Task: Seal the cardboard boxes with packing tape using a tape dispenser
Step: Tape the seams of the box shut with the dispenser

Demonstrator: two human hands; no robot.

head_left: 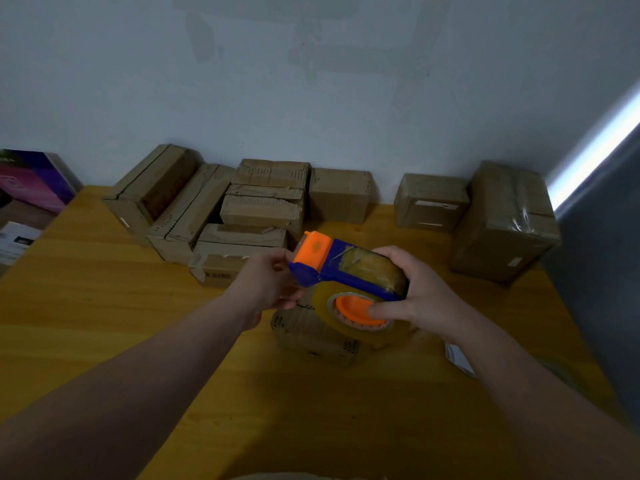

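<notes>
Holding tape dispenser up over desk, centre-right of view. Gripping its rear w/ R hand: fingers wrapping over top of the blue body, thumb pressing on orange hub of tape roll. Curling L hand fingers round the front end, just under the orange head. Prob. pinching the tape end there, too blurry to confirm. Hovering directly above small cardboard box sitting on desk near centre, w/ box partly hidden behind roll + L hand. Not managing to tell if roll is touching box top.

Showing more cardboard boxes along far edge of desk, against wall:
- two long boxes lying at an angle, far left
- stacked boxes just beside them, w/ low box in front
- single box next to stack
- another box further right, standing apart
- big tape-wrapped box at far right

Also showing purple carton off desk's left edge + white paper slip lying by R forearm.
</notes>
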